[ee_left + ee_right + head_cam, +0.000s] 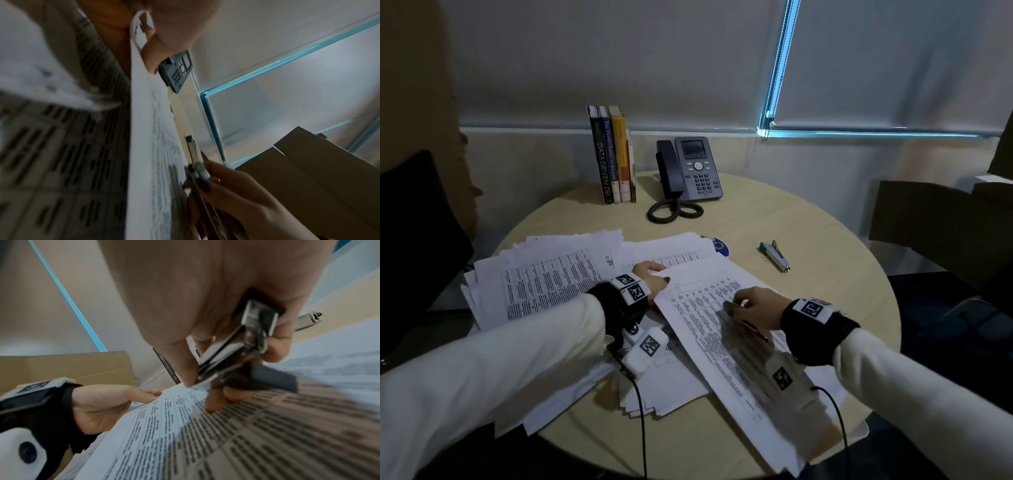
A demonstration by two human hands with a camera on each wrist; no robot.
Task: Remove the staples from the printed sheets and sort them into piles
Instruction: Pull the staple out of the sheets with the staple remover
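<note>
A set of printed sheets (709, 329) lies slanted across the middle of the round table, on top of other papers. My left hand (654, 277) pinches its far left corner, thumb on top; the left wrist view shows the thumb (152, 53) pressing the sheet edge (141, 113). My right hand (751, 306) grips a metal staple remover (236, 350) over the printed sheets (226, 426), jaw tips at the paper near the top edge. The staple itself is hidden. A messy pile of printed sheets (544, 281) spreads to the left.
A stapler (775, 256) lies on the table (808, 240) to the right of the papers. A desk phone (690, 169) with coiled cord and several upright books (613, 157) stand at the back. Cardboard boxes (928, 219) sit at right, a dark chair (414, 219) at left.
</note>
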